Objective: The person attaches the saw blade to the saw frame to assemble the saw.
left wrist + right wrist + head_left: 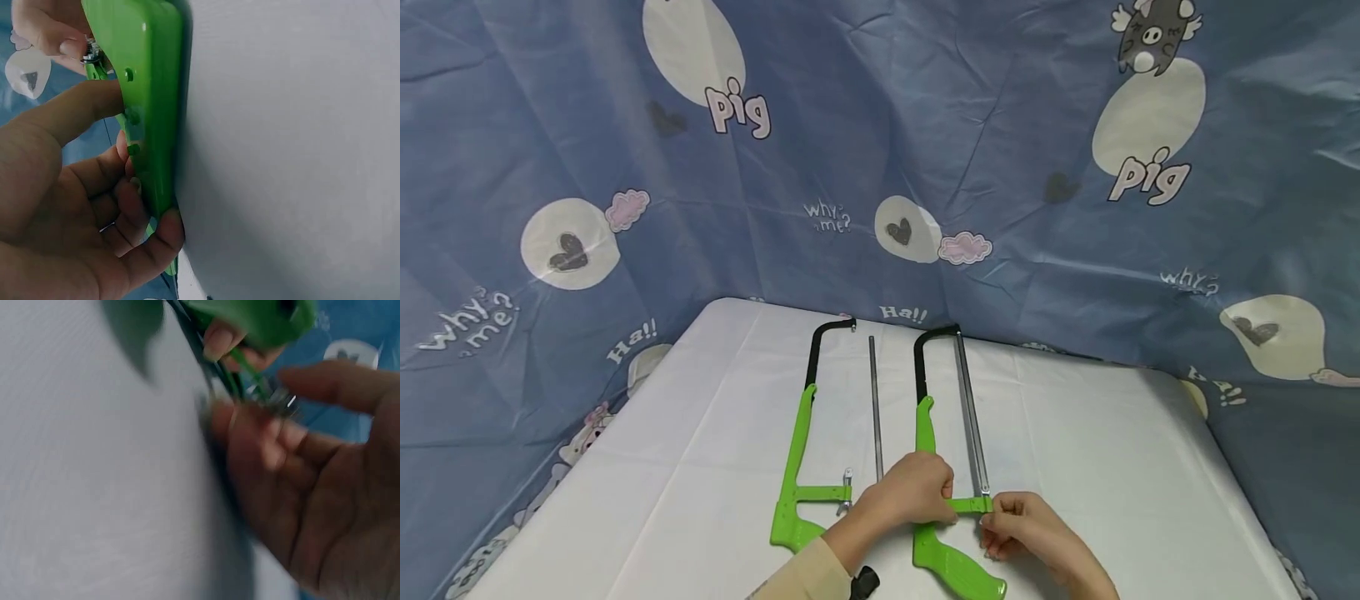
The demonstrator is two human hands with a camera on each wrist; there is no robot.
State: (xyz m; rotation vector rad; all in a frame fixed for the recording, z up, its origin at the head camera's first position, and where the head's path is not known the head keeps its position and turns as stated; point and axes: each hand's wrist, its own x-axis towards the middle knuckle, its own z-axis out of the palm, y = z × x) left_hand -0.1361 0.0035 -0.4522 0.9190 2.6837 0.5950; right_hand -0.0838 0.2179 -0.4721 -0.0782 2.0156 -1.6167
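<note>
Green and black on a white-covered table (1105,442).
At left, a green-handled, black-framed hacksaw (797,442); next, a thin grey metal strip (875,400); then, gripped by the left hand (913,487), a matching green-and-black hacksaw (925,427), black end near the table's far edge; rightmost, the right hand (1030,532), thumb and fingers pinching the small silver fitting (92,51) on that saw's green crossbar (967,506).

Behind the white table (685,517) over here hangs a wrinkled blue cloth (820,275), printed with dark hearts (898,232), pink clouds (965,248), pale blobs (692,50), a winged pig (1152,37) and white lettering (737,111) spelling "pig".
</note>
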